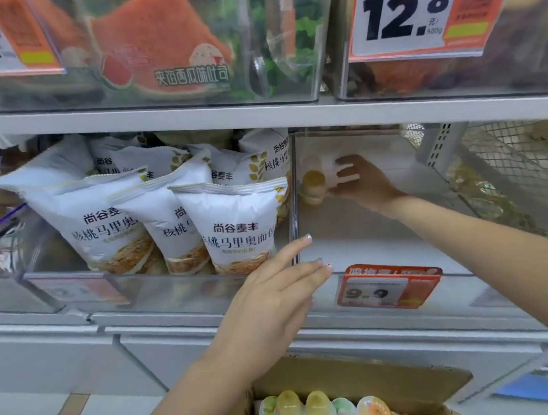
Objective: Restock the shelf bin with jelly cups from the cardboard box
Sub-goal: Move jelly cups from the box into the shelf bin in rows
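The clear shelf bin (380, 233) is seen with a few jelly cups (313, 185) at its back left, while more are packed in the cardboard box (405, 382) below. Cups are grasped by the right hand (357, 179) deep inside the bin; the left hand (281, 290) is held flat, fingers straight, against the bin's front edge.

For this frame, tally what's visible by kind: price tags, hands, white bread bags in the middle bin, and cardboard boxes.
Price tags: 4 (12.8 tag, 9.9 tag, a cut-off tag at top left, a blurred tag under the bread bin)
Hands: 2 (left hand, right hand)
White bread bags: at least 7; those behind overlap
Cardboard box: 1
Total: at least 14
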The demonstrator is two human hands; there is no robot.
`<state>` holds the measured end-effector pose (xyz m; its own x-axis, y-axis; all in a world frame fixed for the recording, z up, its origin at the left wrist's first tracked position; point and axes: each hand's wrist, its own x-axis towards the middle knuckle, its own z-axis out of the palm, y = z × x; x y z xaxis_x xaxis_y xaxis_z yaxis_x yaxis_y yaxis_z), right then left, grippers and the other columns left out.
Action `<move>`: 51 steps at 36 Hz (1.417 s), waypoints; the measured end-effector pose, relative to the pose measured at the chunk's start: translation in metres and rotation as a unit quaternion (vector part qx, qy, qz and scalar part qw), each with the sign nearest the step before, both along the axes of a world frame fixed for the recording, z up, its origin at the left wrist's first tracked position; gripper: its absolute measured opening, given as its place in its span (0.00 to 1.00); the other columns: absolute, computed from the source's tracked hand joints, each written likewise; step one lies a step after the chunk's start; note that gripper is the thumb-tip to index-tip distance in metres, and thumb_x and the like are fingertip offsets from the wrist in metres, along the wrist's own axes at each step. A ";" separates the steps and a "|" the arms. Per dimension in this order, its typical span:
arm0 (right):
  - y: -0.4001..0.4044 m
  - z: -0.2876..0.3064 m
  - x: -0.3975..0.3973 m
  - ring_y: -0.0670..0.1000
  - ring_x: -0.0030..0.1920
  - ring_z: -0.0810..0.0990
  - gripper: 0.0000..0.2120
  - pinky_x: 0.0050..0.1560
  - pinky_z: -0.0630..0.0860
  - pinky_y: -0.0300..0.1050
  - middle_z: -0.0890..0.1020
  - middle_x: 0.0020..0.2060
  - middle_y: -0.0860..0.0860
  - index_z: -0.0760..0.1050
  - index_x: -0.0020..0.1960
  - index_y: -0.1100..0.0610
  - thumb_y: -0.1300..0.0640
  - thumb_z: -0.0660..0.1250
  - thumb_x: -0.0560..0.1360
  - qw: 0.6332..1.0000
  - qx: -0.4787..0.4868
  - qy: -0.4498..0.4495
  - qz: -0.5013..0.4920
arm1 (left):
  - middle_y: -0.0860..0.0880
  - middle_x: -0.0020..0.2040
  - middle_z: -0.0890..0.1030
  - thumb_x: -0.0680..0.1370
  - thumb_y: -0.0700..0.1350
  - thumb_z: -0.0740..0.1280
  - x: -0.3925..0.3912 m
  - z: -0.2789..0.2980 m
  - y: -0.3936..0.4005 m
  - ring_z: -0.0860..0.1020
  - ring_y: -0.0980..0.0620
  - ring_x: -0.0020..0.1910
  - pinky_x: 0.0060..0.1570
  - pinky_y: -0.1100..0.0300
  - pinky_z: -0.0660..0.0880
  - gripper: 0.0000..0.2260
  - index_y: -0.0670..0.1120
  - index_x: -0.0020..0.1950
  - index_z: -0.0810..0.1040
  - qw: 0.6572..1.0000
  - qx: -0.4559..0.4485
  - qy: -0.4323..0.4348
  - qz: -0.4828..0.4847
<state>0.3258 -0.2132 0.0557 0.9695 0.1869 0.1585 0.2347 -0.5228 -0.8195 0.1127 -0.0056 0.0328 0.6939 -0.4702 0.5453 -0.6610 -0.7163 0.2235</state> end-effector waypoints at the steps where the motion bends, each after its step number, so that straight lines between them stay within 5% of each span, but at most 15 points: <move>1: -0.007 0.010 -0.009 0.54 0.55 0.78 0.30 0.53 0.77 0.47 0.77 0.55 0.52 0.69 0.64 0.52 0.55 0.78 0.66 1.000 0.003 -0.004 -0.014 | 0.53 0.64 0.77 0.77 0.40 0.63 -0.002 0.000 0.000 0.61 0.54 0.74 0.68 0.61 0.65 0.17 0.47 0.66 0.75 1.000 -0.018 0.006 -0.006; 4: -0.030 0.035 -0.053 0.55 0.52 0.81 0.25 0.56 0.78 0.52 0.78 0.53 0.54 0.71 0.58 0.51 0.59 0.78 0.66 0.998 0.049 -0.024 -0.025 | 0.51 0.64 0.77 0.78 0.42 0.62 -0.018 -0.001 0.002 0.66 0.54 0.71 0.69 0.65 0.62 0.15 0.45 0.63 0.77 0.998 -0.058 0.018 -0.006; 8: -0.054 0.054 -0.146 0.48 0.48 0.82 0.23 0.49 0.78 0.34 0.79 0.51 0.51 0.71 0.58 0.51 0.57 0.77 0.67 0.994 0.029 -0.101 -0.032 | 0.51 0.60 0.79 0.77 0.45 0.63 -0.052 -0.012 0.000 0.73 0.56 0.64 0.67 0.66 0.65 0.14 0.45 0.60 0.79 0.995 -0.090 0.040 0.000; 10: -0.063 0.047 -0.190 0.47 0.46 0.81 0.21 0.48 0.79 0.36 0.79 0.49 0.51 0.71 0.56 0.49 0.59 0.76 0.68 0.993 0.046 -0.110 -0.018 | 0.52 0.58 0.80 0.76 0.46 0.63 -0.068 -0.024 -0.003 0.74 0.57 0.60 0.64 0.68 0.66 0.13 0.46 0.59 0.79 0.993 -0.089 0.077 0.005; 14: -0.075 -0.001 -0.258 0.44 0.45 0.79 0.17 0.45 0.77 0.35 0.77 0.47 0.52 0.71 0.51 0.47 0.62 0.74 0.71 0.994 0.050 -0.099 -0.015 | 0.54 0.60 0.78 0.77 0.48 0.65 -0.089 -0.057 -0.015 0.73 0.57 0.61 0.62 0.61 0.70 0.15 0.50 0.64 0.76 0.969 -0.015 0.244 0.033; 17: -0.075 -0.057 -0.297 0.43 0.44 0.76 0.15 0.47 0.74 0.30 0.75 0.46 0.50 0.71 0.50 0.51 0.63 0.74 0.70 0.995 -0.037 -0.085 -0.040 | 0.53 0.60 0.77 0.78 0.47 0.66 -0.102 -0.099 -0.021 0.74 0.54 0.61 0.59 0.60 0.70 0.15 0.49 0.64 0.75 0.929 0.053 0.363 0.055; 24: -0.067 -0.187 -0.338 0.48 0.44 0.75 0.15 0.42 0.72 0.36 0.75 0.42 0.46 0.70 0.50 0.49 0.57 0.74 0.70 0.970 -0.147 0.179 0.069 | 0.47 0.59 0.74 0.74 0.40 0.66 -0.130 -0.191 -0.018 0.75 0.46 0.55 0.49 0.51 0.76 0.17 0.47 0.63 0.73 0.823 0.198 0.523 0.097; 28: -0.047 -0.239 -0.354 0.51 0.49 0.76 0.20 0.47 0.75 0.45 0.76 0.50 0.49 0.68 0.57 0.51 0.54 0.74 0.70 0.930 -0.211 0.278 0.113 | 0.46 0.60 0.74 0.73 0.39 0.66 -0.135 -0.229 -0.011 0.73 0.45 0.58 0.53 0.50 0.76 0.20 0.49 0.64 0.71 0.815 0.194 0.525 0.147; 31: -0.036 -0.266 -0.366 0.48 0.52 0.73 0.22 0.47 0.70 0.42 0.74 0.54 0.50 0.68 0.61 0.52 0.55 0.73 0.71 0.918 -0.217 0.316 0.097 | 0.47 0.61 0.72 0.74 0.40 0.67 -0.135 -0.246 -0.007 0.71 0.46 0.60 0.53 0.53 0.75 0.20 0.49 0.65 0.70 0.817 0.194 0.506 0.199; 37: -0.061 -0.293 -0.383 0.50 0.47 0.74 0.14 0.47 0.75 0.47 0.74 0.44 0.49 0.68 0.51 0.54 0.57 0.71 0.72 0.910 -0.206 0.361 -0.015 | 0.44 0.64 0.68 0.75 0.42 0.69 -0.148 -0.274 0.001 0.72 0.45 0.60 0.53 0.54 0.73 0.23 0.43 0.65 0.63 0.783 0.179 0.522 0.285; 41: -0.083 -0.304 -0.399 0.56 0.58 0.74 0.28 0.59 0.73 0.48 0.67 0.63 0.54 0.66 0.63 0.55 0.49 0.74 0.68 0.862 -0.268 0.429 -0.044 | 0.43 0.66 0.64 0.75 0.45 0.69 -0.151 -0.285 -0.005 0.71 0.44 0.61 0.55 0.54 0.73 0.25 0.43 0.67 0.62 0.786 0.149 0.523 0.293; 44: -0.082 -0.309 -0.403 0.58 0.59 0.73 0.34 0.60 0.73 0.48 0.59 0.66 0.56 0.62 0.67 0.54 0.48 0.75 0.68 0.859 -0.248 0.444 -0.054 | 0.43 0.65 0.62 0.75 0.44 0.69 -0.149 -0.290 -0.011 0.72 0.43 0.59 0.57 0.53 0.72 0.23 0.43 0.67 0.64 0.778 0.119 0.532 0.312; 51: -0.072 -0.316 -0.415 0.60 0.59 0.67 0.25 0.61 0.70 0.49 0.58 0.65 0.56 0.66 0.62 0.52 0.51 0.73 0.69 0.853 -0.222 0.462 -0.097 | 0.43 0.63 0.66 0.75 0.44 0.70 -0.150 -0.295 -0.009 0.75 0.42 0.55 0.55 0.51 0.74 0.20 0.42 0.64 0.68 0.788 0.071 0.515 0.330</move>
<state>-0.0893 -0.2854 -0.2604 0.6616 -0.1483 -0.7351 -0.5306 -0.7853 -0.3191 -0.0370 -0.0150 -0.2622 0.8533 0.1736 -0.4918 0.3454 -0.8946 0.2834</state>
